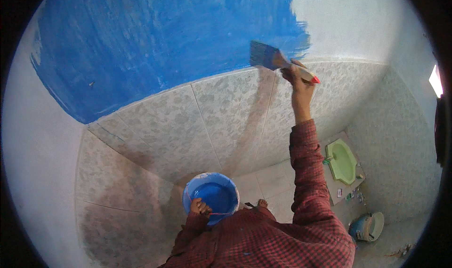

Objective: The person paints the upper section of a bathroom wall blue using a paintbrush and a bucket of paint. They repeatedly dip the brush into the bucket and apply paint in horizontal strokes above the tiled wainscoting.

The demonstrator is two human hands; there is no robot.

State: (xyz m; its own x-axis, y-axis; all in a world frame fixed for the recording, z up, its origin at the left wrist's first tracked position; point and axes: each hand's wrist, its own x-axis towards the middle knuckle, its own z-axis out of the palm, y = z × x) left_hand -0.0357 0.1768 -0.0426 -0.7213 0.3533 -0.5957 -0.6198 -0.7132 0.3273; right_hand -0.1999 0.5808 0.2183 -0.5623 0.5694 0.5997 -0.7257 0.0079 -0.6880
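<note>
My right hand (pixel 297 77) is closed round the handle of a wide paintbrush (pixel 278 59), whose red-tipped end sticks out past the fingers. The blue-coated bristles lie at the lower edge of the blue-painted wall area (pixel 174 37), just above the tiles. Low in the view, my left hand (pixel 201 208) is closed on the thin reddish handle of a paint bucket (pixel 234 185). Blue paint (pixel 214 195) shows inside the bucket, and its pale rim is smeared with blue.
Patterned tiles (pixel 160 127) cover the lower wall below the paint. Unpainted white wall (pixel 348 23) continues to the right. A green washbasin (pixel 343 162) sits in a counter at the right, with small items beside it. Below it is a tilted bucket (pixel 367 226). A bare foot (pixel 262 203) shows below.
</note>
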